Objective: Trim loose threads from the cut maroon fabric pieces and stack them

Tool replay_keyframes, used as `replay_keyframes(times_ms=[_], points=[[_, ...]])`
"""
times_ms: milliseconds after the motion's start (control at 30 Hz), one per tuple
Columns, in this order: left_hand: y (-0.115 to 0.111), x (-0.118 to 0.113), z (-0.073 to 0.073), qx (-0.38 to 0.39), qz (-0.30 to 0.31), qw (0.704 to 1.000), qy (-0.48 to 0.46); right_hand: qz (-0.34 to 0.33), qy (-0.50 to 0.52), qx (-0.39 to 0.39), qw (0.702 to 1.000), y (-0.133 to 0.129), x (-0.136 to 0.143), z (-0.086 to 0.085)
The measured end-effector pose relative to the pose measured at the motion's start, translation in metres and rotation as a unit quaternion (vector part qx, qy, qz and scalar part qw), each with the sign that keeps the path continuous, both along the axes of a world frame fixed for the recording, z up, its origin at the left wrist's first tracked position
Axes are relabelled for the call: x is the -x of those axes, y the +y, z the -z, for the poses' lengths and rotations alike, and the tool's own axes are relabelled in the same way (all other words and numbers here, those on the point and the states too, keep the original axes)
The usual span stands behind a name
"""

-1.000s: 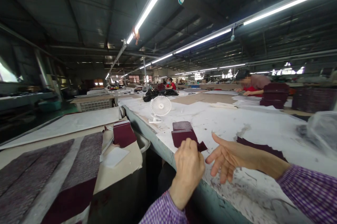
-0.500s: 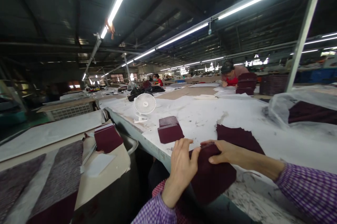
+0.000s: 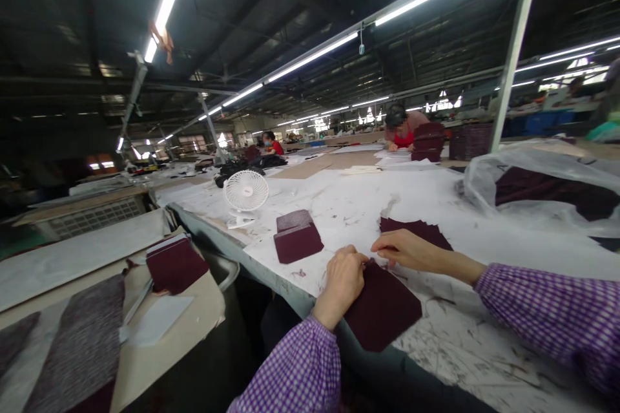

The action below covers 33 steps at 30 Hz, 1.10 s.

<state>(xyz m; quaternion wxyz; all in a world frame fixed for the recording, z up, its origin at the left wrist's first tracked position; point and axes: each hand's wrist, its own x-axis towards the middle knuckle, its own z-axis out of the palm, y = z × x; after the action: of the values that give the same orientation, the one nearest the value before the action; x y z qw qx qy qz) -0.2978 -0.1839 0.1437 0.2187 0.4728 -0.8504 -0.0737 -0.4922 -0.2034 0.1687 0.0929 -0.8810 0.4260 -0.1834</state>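
Note:
A maroon fabric piece [image 3: 385, 309] with cut corners lies at the table's near edge, partly overhanging it. My left hand [image 3: 343, 276] is closed on its upper left corner, the fingers curled over and partly hidden. Just above the piece's top edge is my right hand [image 3: 407, 250], fingers drawn together towards the left hand; anything between their tips is too small to make out. Behind the right hand lies a stack of maroon pieces [image 3: 419, 231], fanned at the edge. To the left sits a folded maroon piece [image 3: 298, 242] with a greyish flap.
A white fan [image 3: 245, 192] stands on the white-covered table [image 3: 339, 200]. At left, a lower surface carries a maroon stack [image 3: 177, 265] and grey speckled fabric [image 3: 80, 335]. A plastic bag [image 3: 477, 183] with maroon cloth lies at right. A co-worker [image 3: 404, 132] leans over the far table.
My right hand has come off the fabric piece and its fingers have drawn together. The left fingers have curled onto the corner, and the piece lies flatter. The view has turned right.

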Motion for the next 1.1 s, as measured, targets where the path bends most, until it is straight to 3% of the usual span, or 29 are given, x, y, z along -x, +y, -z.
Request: replay_keyframes(times_ms=[167,633,1100], points=[[0.0,-0.001,0.002,0.009,0.003,1.0,-0.003,-0.048,0.066,0.075,0.994,-0.003,-0.001,0.008],[0.001,-0.001,0.002,0.012,0.006,1.0,-0.005,-0.056,0.093,0.093,0.99,-0.005,-0.003,0.011],[-0.007,-0.015,0.009,-0.015,0.036,0.997,0.063,-0.1,0.186,0.198,0.957,-0.001,-0.003,0.015]])
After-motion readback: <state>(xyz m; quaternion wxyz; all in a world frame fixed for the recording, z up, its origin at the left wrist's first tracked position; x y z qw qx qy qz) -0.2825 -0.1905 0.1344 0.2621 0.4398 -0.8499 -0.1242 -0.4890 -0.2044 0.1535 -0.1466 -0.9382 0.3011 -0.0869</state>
